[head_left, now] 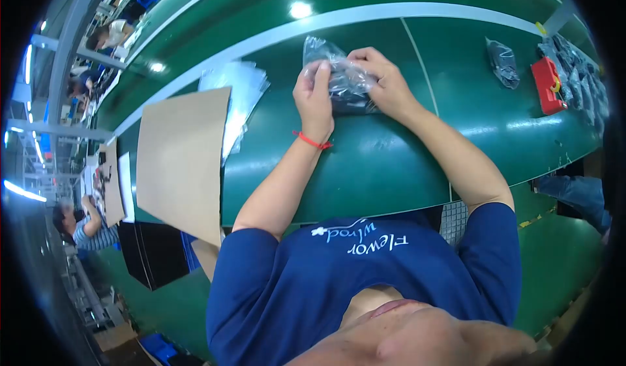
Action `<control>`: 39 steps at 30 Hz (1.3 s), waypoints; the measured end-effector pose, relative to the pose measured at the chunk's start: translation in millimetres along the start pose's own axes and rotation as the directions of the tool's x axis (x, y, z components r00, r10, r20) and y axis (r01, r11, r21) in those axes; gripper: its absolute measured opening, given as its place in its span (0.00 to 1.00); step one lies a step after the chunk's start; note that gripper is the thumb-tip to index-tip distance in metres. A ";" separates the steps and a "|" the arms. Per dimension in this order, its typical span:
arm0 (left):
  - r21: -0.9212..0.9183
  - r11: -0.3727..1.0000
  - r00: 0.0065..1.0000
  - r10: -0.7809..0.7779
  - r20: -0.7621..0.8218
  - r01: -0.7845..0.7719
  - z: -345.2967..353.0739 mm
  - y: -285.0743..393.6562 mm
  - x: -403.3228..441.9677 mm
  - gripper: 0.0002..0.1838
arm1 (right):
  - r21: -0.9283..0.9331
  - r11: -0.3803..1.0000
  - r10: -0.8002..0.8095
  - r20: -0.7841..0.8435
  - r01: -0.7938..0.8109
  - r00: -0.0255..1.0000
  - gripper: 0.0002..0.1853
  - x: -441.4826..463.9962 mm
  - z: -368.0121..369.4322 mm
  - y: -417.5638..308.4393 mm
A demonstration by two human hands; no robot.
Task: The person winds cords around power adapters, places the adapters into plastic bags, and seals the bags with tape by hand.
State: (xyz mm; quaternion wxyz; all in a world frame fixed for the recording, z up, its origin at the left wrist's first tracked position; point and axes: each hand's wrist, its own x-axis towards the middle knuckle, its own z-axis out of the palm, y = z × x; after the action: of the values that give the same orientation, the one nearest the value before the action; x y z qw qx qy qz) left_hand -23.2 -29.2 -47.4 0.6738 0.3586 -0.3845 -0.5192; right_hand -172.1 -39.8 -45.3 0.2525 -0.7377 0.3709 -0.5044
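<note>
My left hand [315,102] and right hand [389,85] both grip clear bag [350,82], dark contents, right of cardboard [182,157]. Plastic sheets [240,87] just beside cardboard; red dispenser [546,87] well to its right.

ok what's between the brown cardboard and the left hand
In the head view, a fanned stack of clear plastic shows beside the brown cardboard, then bare green tabletop up to the left hand.
</note>
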 end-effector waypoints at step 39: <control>0.043 0.982 0.967 0.175 0.184 -0.185 0.2 -0.5 -21.9 0.08 | 0.489 0.788 0.399 0.058 -0.374 0.915 0.13 -9.3 0.7 -16.2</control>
State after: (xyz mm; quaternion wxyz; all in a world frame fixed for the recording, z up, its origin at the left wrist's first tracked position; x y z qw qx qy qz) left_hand -27.3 -8.0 -51.0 0.6699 0.2939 -0.4898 -0.4743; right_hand -168.7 -22.6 -38.6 0.5199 -0.5453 0.3797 -0.5369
